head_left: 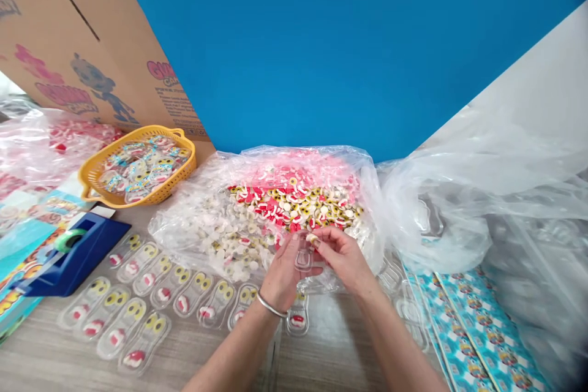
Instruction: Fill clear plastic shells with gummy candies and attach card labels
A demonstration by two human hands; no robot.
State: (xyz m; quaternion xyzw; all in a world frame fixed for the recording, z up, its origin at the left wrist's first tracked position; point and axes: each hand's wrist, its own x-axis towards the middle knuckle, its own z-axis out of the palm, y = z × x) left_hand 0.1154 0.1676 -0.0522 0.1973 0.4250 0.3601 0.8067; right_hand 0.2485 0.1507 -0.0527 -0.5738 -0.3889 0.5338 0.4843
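We pinch a pale gummy piece above a clear blister tray.

Our right hand (343,259) has its fingers (324,234) clamped together on the pale gummy piece (312,237), just above the clear blister tray (304,260) gripped by our left hand (285,267), with both hands over the open plastic bag (264,162) of red, white and yellow gummies. A slip of this small, smooth-looking piece could drop it back into the bag or onto the filled blister trays (138,294) lying on the table (41,361); a careless wrist could knock those loose trays out of line.
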